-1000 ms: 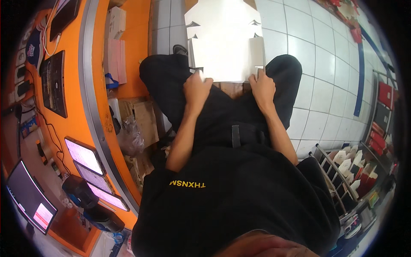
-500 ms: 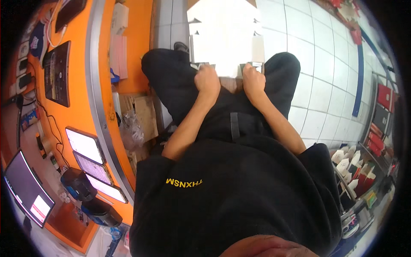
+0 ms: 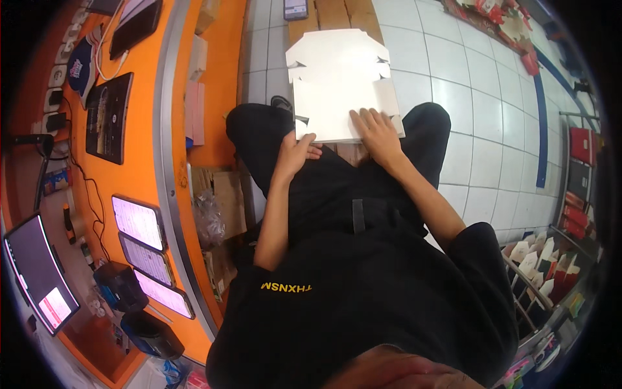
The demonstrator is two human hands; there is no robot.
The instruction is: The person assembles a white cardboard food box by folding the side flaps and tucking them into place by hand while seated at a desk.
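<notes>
A white cardboard box [image 3: 340, 78], partly folded, lies between my knees with its lid panel spread flat at the far end. Cut slots and small tabs show along both sides, and a side wall stands up on the right. My left hand [image 3: 297, 155] grips the near left corner, thumb on the upper edge and fingers curled below it. Flat on the near right part of the box rests my right hand [image 3: 378, 135], its fingers stretched out over the cardboard.
Beneath the box is a wooden bench [image 3: 337, 16] with a phone [image 3: 296, 9] at its far end. An orange counter [image 3: 139, 139] on the left carries a tablet [image 3: 109, 118], several phones and a monitor [image 3: 42, 275]. A rack of folded cartons [image 3: 541, 266] stands at right.
My fists have loosened at the near edge. The right hand now lies spread on the cardboard, and the left has shifted to the near left corner. The view has tilted, showing the bench's far end.
</notes>
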